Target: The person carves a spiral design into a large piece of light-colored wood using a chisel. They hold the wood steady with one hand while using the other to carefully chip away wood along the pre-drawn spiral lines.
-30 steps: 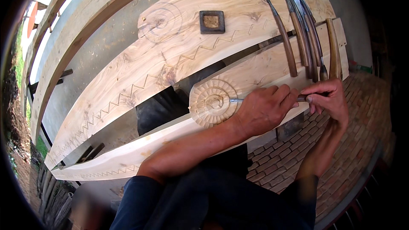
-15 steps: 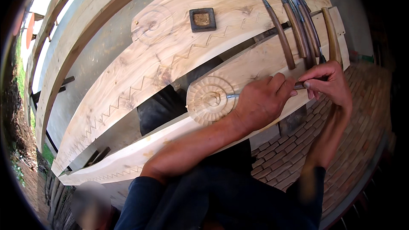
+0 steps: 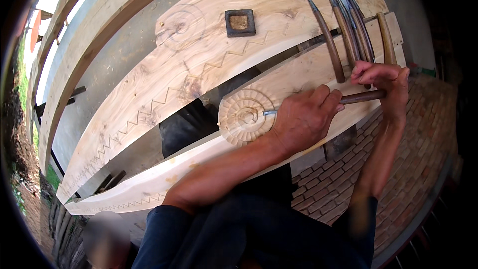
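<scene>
My left hand (image 3: 306, 117) is closed around a wood chisel (image 3: 361, 97) with a dark wooden handle. The chisel lies nearly level, and its metal tip meets the right side of a carved round rosette (image 3: 236, 119) on the near wooden board (image 3: 303, 77). At the butt of the handle is the palm of my right hand (image 3: 393, 87). Its fingers are loosely bent, off the handle and pointing left. Just beyond my hands lie several other long-handled chisels (image 3: 330, 52), side by side across the boards, and a pale wooden handle (image 3: 386, 40).
A second long board (image 3: 144, 94) lies beyond, with a zigzag line and a drawn circle. On it sits a small dark square dish (image 3: 240, 23). A gap separates the boards. Curved beams (image 3: 94, 35) stand at left, brick paving (image 3: 343, 169) at right. A person (image 3: 107, 239) is at lower left.
My right hand has let go of its fingertip hold on the chisel handle and moved its palm to the handle's end. My left hand keeps its grip, with the tip still at the rosette.
</scene>
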Demonstrator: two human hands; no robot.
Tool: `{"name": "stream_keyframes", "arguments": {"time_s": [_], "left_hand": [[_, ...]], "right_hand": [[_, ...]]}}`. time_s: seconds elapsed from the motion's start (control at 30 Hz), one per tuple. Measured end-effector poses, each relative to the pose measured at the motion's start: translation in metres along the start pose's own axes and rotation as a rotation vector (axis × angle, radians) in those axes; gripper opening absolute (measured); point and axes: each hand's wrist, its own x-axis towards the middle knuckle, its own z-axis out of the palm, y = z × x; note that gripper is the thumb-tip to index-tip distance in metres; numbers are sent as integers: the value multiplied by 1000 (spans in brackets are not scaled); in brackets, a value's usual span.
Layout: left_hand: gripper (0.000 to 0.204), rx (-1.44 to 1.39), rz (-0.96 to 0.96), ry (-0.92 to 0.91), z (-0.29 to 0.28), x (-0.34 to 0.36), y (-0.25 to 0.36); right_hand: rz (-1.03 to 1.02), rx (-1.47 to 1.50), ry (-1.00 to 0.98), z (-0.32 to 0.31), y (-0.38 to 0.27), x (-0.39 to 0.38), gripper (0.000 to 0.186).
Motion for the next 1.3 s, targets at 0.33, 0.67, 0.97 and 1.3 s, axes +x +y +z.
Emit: {"name": "stream_keyframes", "arguments": {"time_s": [0.33,0.67,0.97,1.3], "left_hand": [[19,-23,-30,40,1,-1,1],[24,137,145,17,-1,-9,2],[27,63,175,-20,9,-5,-2],[27,33,144,-2,8,-3,-3]], "right_hand": [[-22,103,57,-13,-3,2,112],[24,-25,20,17,3,-16,74],[22,-39,72,9,3,-29,65],[7,-63,54,11,-1,-20,62]]}}
